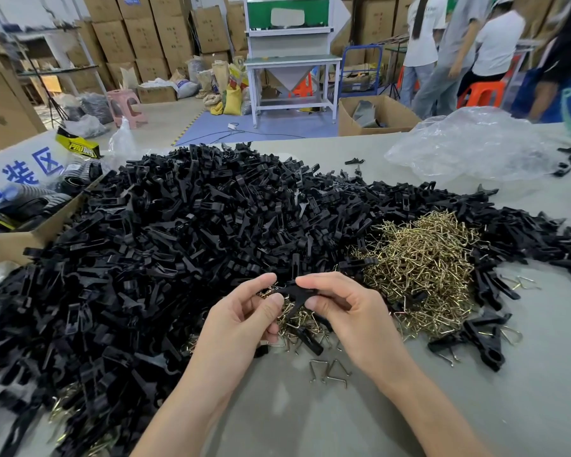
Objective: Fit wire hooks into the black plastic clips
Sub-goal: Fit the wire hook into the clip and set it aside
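Factory packing floor / warehouse, hand-assembly spot.
Cardboard boxes [139, 37] stacked high at the back, sacks [232, 98] on the floor, a white workbench [292, 60] w/ green board, plastic stools [482, 94], people [426, 44] standing nearby, a sign [30, 169] in Chinese characters; big table [310, 423] up front heaped w/ black clips [178, 225] & gold-coloured wire hooks [422, 258], bulk qty.

A worker's left hand [244, 313] and right hand [342, 311]: bare, with uncovered forearms [192, 390] and short, plain fingernails [311, 304].

One held clip [293, 290], one clip heap [178, 225], one hook pile [422, 262], perhaps three loose hooks [336, 371]
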